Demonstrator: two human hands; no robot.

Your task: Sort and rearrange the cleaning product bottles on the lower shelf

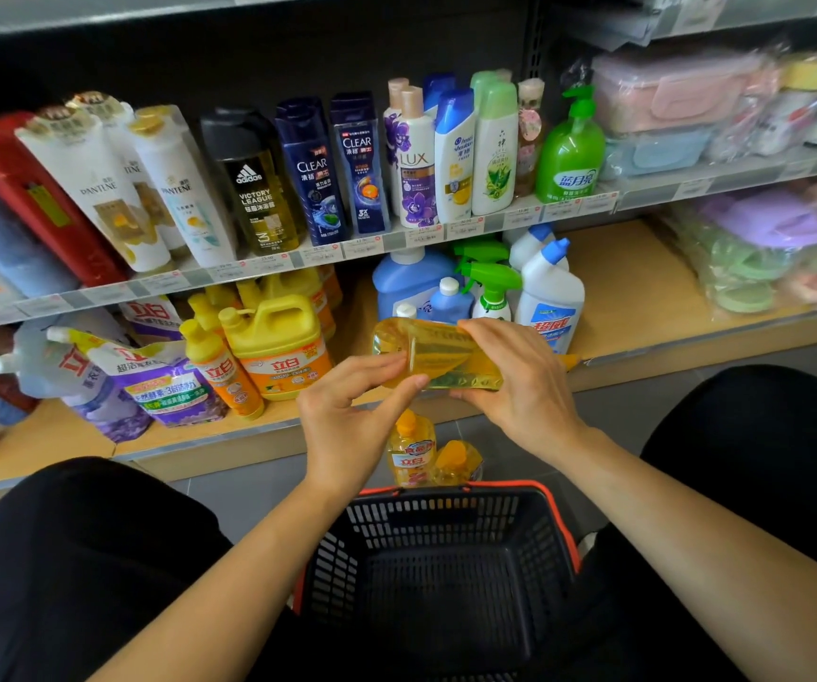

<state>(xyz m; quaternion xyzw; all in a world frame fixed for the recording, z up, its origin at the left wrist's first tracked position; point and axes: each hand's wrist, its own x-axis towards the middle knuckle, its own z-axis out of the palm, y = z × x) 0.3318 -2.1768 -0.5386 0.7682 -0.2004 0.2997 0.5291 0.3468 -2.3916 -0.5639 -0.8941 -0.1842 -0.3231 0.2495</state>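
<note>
**Hands and bottle.** Both of my hands hold 1 clear yellow bottle point(433, 354) on its side, in the air just in front of the lower shelf point(637, 283). Its base points left and its cap end points right. My right hand point(514, 381) is curled round the cap half, with the fingers over the top. My left hand point(347, 411) pinches the lower edge of the base half between thumb and forefinger, and its other fingers are loosely bent below.

**Lower shelf.** Behind the held bottle, from left to right, stand:
- soft refill pouches point(150, 381)
- yellow jugs point(278, 347) with handles
- a blue jug point(406, 283)
- a green spray bottle point(492, 287)
- white bottles point(549, 292) with angled blue caps

The right part of the shelf board is bare wood.

**Floor.** 2 orange-capped bottles point(411, 452) stand upright and side by side, between the shelf edge and the basket point(561, 514). The basket is black with an orange rim and sits between my knees.

**Upper shelf.** A row of shampoo bottles point(362, 164) stands above the price tags.
</note>
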